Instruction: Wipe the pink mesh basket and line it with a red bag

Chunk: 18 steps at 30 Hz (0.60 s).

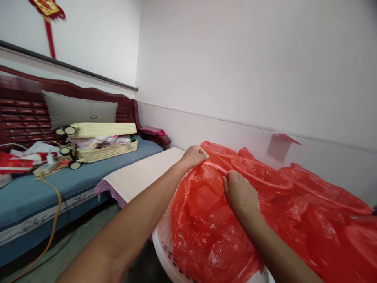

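Note:
A thin red plastic bag lies bunched over a white perforated basket. My left hand pinches the bag's edge at the far side of the basket. To its right my right hand is closed on the same edge, with a taut strip of film between the two hands. The fingertips of both hands are partly hidden. Behind and to the right, more baskets are covered by red plastic.
On the left, a bed holds an ajar cream suitcase, a grey pillow and red papers. A yellow cable hangs to the floor. A pale cloth covers a surface beside the white wall.

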Tool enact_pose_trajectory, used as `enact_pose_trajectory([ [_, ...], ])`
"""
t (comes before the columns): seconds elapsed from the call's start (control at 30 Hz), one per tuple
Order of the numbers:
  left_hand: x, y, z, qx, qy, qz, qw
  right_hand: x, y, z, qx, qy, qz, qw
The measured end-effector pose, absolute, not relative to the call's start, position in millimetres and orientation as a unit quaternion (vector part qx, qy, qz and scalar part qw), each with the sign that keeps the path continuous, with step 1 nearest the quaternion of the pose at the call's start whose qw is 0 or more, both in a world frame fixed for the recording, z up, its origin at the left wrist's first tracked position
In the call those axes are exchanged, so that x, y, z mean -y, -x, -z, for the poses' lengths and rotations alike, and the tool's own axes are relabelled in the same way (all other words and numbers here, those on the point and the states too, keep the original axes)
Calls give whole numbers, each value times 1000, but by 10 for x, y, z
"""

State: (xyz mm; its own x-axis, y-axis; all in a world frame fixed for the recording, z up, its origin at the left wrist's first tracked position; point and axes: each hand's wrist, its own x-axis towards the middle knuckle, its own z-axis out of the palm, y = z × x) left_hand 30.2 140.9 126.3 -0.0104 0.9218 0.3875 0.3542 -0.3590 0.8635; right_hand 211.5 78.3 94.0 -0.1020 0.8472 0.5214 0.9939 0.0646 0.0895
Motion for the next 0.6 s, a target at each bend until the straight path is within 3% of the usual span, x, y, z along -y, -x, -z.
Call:
enact_pose_trajectory([
  [0.33, -1408, -209, -1280, -450, -587, -607, 291, -739, -2004, -977, 719, 633, 232, 169],
  [0.47, -1143, -149, -1307, -430, -546, -678, 241, -713, -1984, -976, 723, 625, 233, 177],
  [0.6, -753, -25, -1200, -449, -559, -670, 191, -684, -2009, -986, 719, 636, 219, 174],
])
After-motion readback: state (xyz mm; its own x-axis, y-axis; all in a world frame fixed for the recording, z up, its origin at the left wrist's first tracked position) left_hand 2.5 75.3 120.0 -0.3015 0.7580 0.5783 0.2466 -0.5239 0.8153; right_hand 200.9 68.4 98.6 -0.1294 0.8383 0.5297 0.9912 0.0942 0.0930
